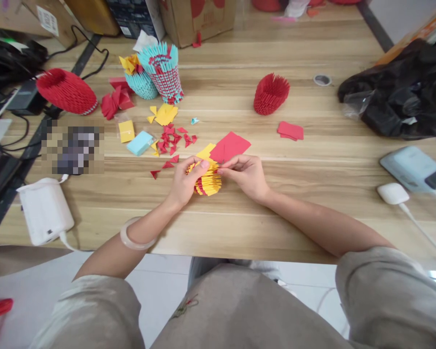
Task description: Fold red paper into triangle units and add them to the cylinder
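My left hand is closed around a small yellow and red folded-paper model just above the table. At the model's right edge, my right hand pinches with thumb and forefinger; a bit of red shows at the fingertips, probably a folded paper piece, though mostly hidden. Beyond the hands lie red paper sheets and a yellow sheet, partly covered. Several loose red folded triangles are scattered to the upper left of my left hand.
Behind stand a blue and red paper vase, a smaller blue one and two red paper models. Power banks with cables lie at both sides. A black plastic bag sits far right, near a tape roll.
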`<state>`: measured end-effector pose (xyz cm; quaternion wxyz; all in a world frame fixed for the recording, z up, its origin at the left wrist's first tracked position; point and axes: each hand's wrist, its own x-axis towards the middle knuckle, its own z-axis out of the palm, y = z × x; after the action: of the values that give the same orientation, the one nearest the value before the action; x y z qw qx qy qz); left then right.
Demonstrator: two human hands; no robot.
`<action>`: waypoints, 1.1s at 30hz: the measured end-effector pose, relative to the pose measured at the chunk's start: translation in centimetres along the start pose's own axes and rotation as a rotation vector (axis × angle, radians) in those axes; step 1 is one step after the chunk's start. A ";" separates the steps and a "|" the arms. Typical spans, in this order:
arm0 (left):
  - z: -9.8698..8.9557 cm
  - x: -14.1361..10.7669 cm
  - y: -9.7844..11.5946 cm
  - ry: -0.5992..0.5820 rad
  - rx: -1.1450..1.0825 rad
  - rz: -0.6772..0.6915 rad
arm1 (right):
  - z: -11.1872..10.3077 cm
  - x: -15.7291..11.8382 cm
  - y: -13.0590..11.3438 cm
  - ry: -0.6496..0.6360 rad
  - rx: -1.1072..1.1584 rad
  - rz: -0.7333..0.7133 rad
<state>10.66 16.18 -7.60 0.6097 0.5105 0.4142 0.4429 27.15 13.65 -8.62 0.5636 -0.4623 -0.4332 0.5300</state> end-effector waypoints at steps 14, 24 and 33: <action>0.6 -0.2 -0.1 0.028 0.036 0.020 | 0.7 -0.5 0.8 0.078 -0.172 -0.082; 0.6 1.0 0.2 0.189 -0.207 -0.061 | 0.0 1.2 0.6 -0.003 0.073 -0.018; 0.7 0.9 -0.2 0.166 -0.130 -0.015 | 0.1 0.8 1.0 -0.037 -0.007 -0.016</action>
<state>11.56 16.91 -7.73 0.6083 0.4285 0.4375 0.5048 26.93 14.45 -9.57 0.5582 -0.4508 -0.4490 0.5326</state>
